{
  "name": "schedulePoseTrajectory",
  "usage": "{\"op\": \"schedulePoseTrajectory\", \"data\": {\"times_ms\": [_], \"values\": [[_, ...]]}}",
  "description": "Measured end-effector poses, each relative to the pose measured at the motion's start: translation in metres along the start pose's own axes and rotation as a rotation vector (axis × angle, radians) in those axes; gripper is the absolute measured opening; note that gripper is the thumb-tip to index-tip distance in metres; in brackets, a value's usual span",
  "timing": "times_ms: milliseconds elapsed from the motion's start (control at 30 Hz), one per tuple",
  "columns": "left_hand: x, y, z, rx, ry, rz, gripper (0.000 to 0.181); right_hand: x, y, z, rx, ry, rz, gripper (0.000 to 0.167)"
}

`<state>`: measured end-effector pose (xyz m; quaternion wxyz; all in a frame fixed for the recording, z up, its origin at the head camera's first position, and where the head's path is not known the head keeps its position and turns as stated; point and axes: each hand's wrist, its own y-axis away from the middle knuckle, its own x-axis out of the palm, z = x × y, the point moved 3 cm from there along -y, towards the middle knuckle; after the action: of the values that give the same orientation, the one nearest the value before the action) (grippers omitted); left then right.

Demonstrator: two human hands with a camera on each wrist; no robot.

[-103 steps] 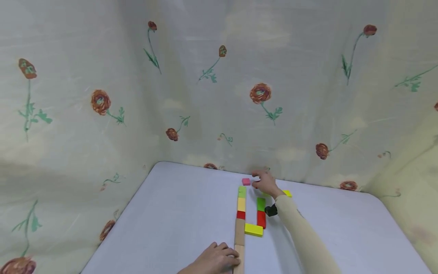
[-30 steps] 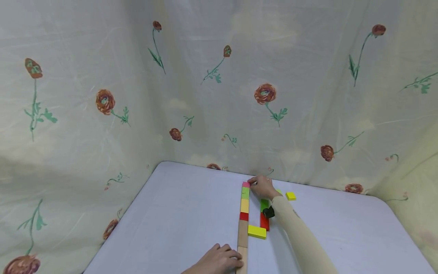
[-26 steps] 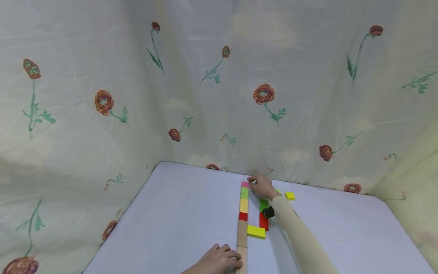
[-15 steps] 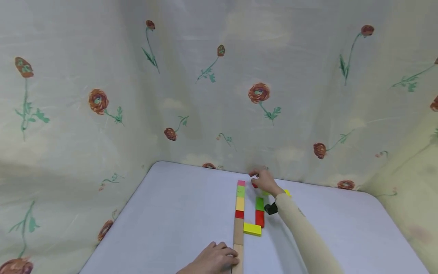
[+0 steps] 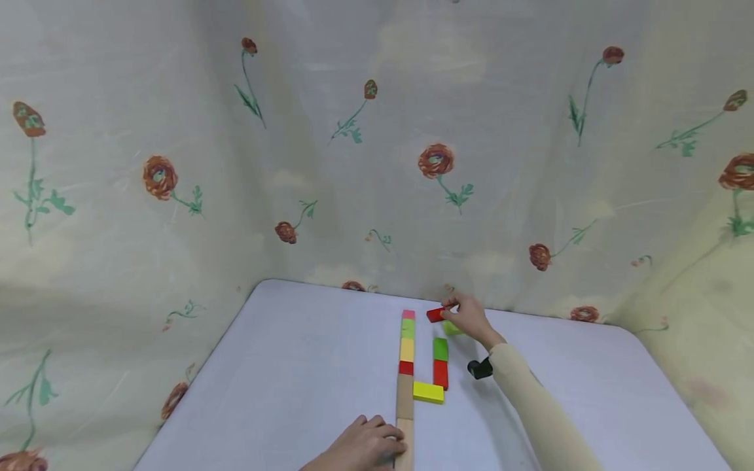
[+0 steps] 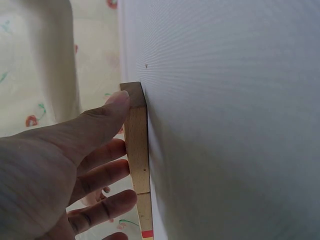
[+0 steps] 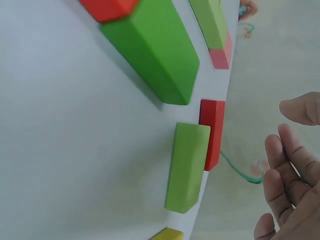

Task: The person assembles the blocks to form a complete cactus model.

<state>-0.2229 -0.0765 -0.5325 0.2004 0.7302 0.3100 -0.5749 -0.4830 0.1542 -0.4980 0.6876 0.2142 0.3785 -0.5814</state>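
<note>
A straight row of blocks runs away from me, with plain wooden blocks (image 5: 405, 396) nearest and a small pink block (image 5: 408, 314) at the far end. My left hand (image 5: 368, 445) rests on the near wooden block. In the left wrist view its thumb (image 6: 118, 100) touches the block's end, the fingers spread along its side. My right hand (image 5: 468, 316) hovers at the far side by a loose red block (image 5: 435, 314) and a light green block (image 5: 452, 328). The right wrist view shows its fingers (image 7: 295, 155) loosely bent, apart from the blocks, holding nothing.
Right of the row, a green block (image 5: 440, 348) and a red one (image 5: 440, 374) lie end to end. A yellow block (image 5: 428, 392) lies crosswise below them, reaching the row. A floral curtain (image 5: 353, 163) hangs behind the white table (image 5: 294, 366).
The pink block, earlier slightly off the row's end, has been brought into line with it. My right hand has drawn back to the right. My left hand has stayed on the wooden block.
</note>
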Motion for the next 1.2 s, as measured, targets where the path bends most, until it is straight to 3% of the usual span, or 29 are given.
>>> {"op": "schedulePoseTrajectory", "data": {"times_ms": [267,467,667,933,1200], "values": [[0.002,-0.002,0.001,-0.031,0.030,0.029,0.038,0.006,0.034,-0.001,0.101,-0.099,0.019,0.027],[0.001,0.001,-0.001,-0.016,-0.005,0.010,0.037,0.013,0.059,-0.002,0.122,-0.175,0.026,0.030],[0.001,-0.001,-0.002,-0.042,0.017,0.020,0.039,0.020,0.079,-0.005,0.162,-0.249,0.077,0.034],[0.001,-0.004,-0.002,-0.095,0.050,0.072,0.040,0.031,0.095,-0.010,0.190,-0.377,0.148,0.040],[0.000,-0.005,-0.003,-0.100,0.075,0.094,0.044,0.045,0.102,-0.016,0.189,-0.371,0.157,0.043]]}}
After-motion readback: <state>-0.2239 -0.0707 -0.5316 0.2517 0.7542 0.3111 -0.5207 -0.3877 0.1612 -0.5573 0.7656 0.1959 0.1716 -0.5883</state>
